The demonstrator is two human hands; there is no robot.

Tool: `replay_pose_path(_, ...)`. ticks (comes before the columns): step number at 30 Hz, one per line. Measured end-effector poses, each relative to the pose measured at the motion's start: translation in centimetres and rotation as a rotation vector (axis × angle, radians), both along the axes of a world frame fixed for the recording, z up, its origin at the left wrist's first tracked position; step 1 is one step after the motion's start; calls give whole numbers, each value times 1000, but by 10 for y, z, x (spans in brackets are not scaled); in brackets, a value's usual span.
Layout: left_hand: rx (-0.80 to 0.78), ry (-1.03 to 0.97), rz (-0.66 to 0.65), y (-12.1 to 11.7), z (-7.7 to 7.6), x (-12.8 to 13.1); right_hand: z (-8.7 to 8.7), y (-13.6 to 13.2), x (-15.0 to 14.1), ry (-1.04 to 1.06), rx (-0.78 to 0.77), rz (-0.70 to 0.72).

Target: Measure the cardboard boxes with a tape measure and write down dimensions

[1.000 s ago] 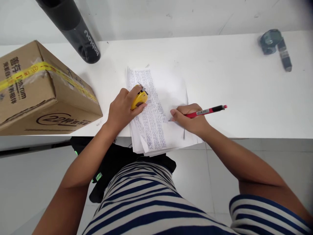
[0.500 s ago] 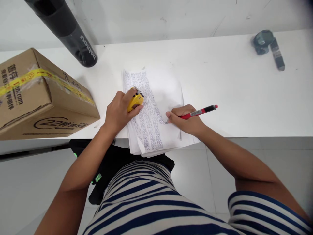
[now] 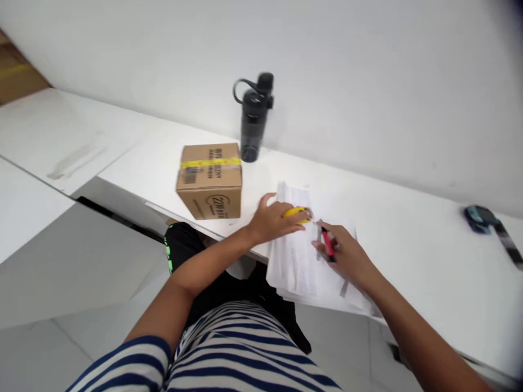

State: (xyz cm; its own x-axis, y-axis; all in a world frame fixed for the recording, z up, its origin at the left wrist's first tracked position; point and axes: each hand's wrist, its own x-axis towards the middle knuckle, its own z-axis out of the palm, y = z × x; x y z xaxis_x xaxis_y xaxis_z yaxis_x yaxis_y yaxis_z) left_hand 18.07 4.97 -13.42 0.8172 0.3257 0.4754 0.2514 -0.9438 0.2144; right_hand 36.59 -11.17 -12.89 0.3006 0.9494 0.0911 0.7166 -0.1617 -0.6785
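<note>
My left hand [image 3: 269,222] is closed around a yellow tape measure [image 3: 297,213], holding it above the upper part of a stack of written sheets [image 3: 300,272]. My right hand [image 3: 349,256] grips a red pen [image 3: 327,243], which now lies tilted across the fingers. The right fingertips are close to the front end of the tape measure; blur hides whether they touch it. Beneath both hands, the paper stack overhangs the near edge of the white table.
Left of the papers stands a cardboard box [image 3: 210,188] with yellow tape, and a black bottle [image 3: 254,125] is upright behind it. A dark watch-like item [image 3: 482,218] lies far right. Another carton [image 3: 18,73] shows at the upper left. A white wall runs behind the table [image 3: 412,245].
The view has swung left and widened. My right hand has left the page and come up to the tape measure's front end. The pen has turned in its grip.
</note>
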Motion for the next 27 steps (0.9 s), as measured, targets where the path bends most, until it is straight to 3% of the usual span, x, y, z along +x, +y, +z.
replay_pose_path(2, 34, -122, -6, -11, 6, -14, 9, 10, -3, -120, -131, 75)
replay_pose_path(5, 141, -520, -70, -36, 22, -38, 46, 20, -18, -128, -249, 235)
replay_pose_path(8, 148, -888, -151, -59, 42, -62, 92, 25, -55, 63, -142, 523)
replay_pose_path(11, -20, -980, -51, -69, 60, -84, 118, 31, -104, 239, 93, 751)
replay_pose_path(15, -218, -954, 64, -67, 79, -123, 124, 47, -150, 272, 290, 768)
replay_pose_path(19, -574, -1068, 11, -65, 96, -164, 133, 77, -167, -64, 461, 790)
replay_pose_path(24, -1201, -1244, 198, -64, 110, -194, 145, 99, -180, -551, 617, 814)
replay_pose_path(27, -1244, -1164, 244, -52, 117, -210, 155, 98, -168, -548, 495, 862)
